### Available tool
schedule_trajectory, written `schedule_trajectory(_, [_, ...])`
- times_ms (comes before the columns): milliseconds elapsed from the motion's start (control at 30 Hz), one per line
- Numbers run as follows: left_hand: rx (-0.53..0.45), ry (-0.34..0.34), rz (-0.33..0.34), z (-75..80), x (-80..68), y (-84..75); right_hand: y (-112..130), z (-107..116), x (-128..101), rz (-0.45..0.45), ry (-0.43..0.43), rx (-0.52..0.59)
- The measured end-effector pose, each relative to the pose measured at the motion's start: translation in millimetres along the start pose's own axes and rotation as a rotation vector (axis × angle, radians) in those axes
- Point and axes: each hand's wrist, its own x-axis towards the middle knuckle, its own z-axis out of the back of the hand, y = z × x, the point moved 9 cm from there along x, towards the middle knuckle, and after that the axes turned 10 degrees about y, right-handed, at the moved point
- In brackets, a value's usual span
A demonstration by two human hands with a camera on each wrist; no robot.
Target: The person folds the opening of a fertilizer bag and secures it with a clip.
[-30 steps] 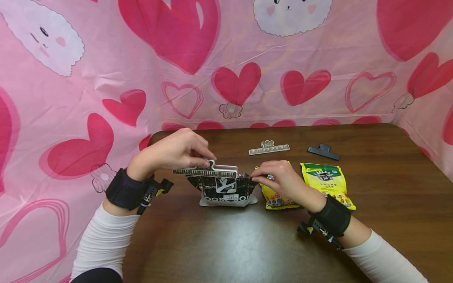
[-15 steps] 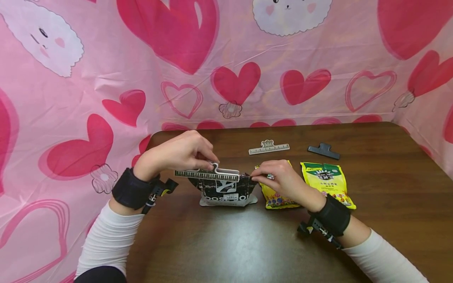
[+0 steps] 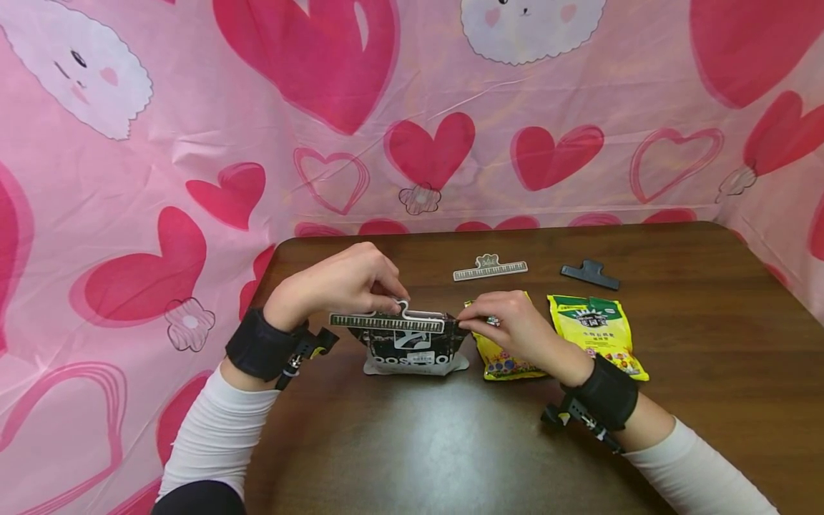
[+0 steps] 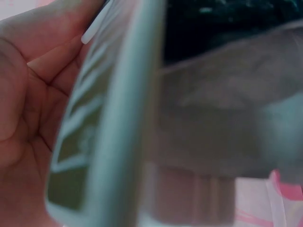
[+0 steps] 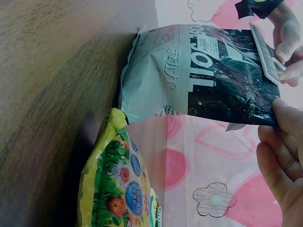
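Fingers point(image 3: 380, 290) of the left hand point(image 3: 341, 282) curl round the handle of a white ruler-printed bag clip point(image 3: 388, 322), which lies along the top edge of a black-and-white snack pouch point(image 3: 412, 347). Whether the clip has bitten onto the pouch top cannot be told; the left wrist view shows only a blurred clip bar close to the palm. The right hand point(image 3: 515, 325) pinches the pouch's right top corner between thumb and fingers. The pouch stands upright on the dark wooden table point(image 3: 450, 443), its base bulging; its contents are hidden.

Just right of it, partly under the right hand, a yellow flower-printed snack bag point(image 3: 505, 365) lies flat, and beside that a yellow-and-green snack bag point(image 3: 595, 332); both look sealed. Toward the far edge lie a second ruler-printed clip point(image 3: 491, 270) and a black clip point(image 3: 589, 275), well apart from the hands. Bare tabletop stretches in front of the pouch toward the near edge and off to the right. A pink heart-printed cloth point(image 3: 193, 143) closes in the back and both sides.
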Motion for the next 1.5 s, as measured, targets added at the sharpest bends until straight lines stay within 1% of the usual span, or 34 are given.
schedule_trajectory(300, [0.021, -0.023, -0.009, 1.2, -0.3, -1.4, -0.9, 0.2, -0.5, -0.001, -0.007, 0.001])
schedule_trajectory(500, [0.021, -0.035, 0.012, 2.8, -0.3, -2.3, -2.0, -0.8, -0.5, -0.02, 0.0, 0.01])
schedule_trajectory(600, [0.022, -0.033, 0.021, 2.4, -0.3, -2.4, -3.9, -3.1, -0.5, -0.046, 0.03, 0.02])
schedule_trajectory(700, [0.024, -0.03, 0.022, 2.0, -0.6, -2.6, -4.9, -7.1, 0.7, -0.072, 0.085, 0.035])
schedule_trajectory(800, [0.034, -0.028, 0.005, 2.1, -0.6, -4.1, -5.4, -11.7, 1.7, -0.09, 0.139, 0.032])
schedule_trajectory(900, [0.042, -0.032, -0.016, 2.9, -0.6, -6.1, -6.4, -14.6, 2.0, -0.097, 0.161, 0.024])
schedule_trajectory(1100, [0.03, -0.033, -0.045, 2.8, 1.8, -9.7, -7.6, -15.2, 2.0, -0.108, 0.165, 0.039])
schedule_trajectory(1300, [0.037, -0.02, -0.036, -1.0, 7.6, -10.5, -10.3, -16.8, 1.5, -0.129, 0.166, 0.062])
schedule_trajectory(1500, [0.047, -0.022, -0.031, -3.4, 13.0, -10.0, -12.6, -14.3, -0.6, -0.138, 0.135, 0.064])
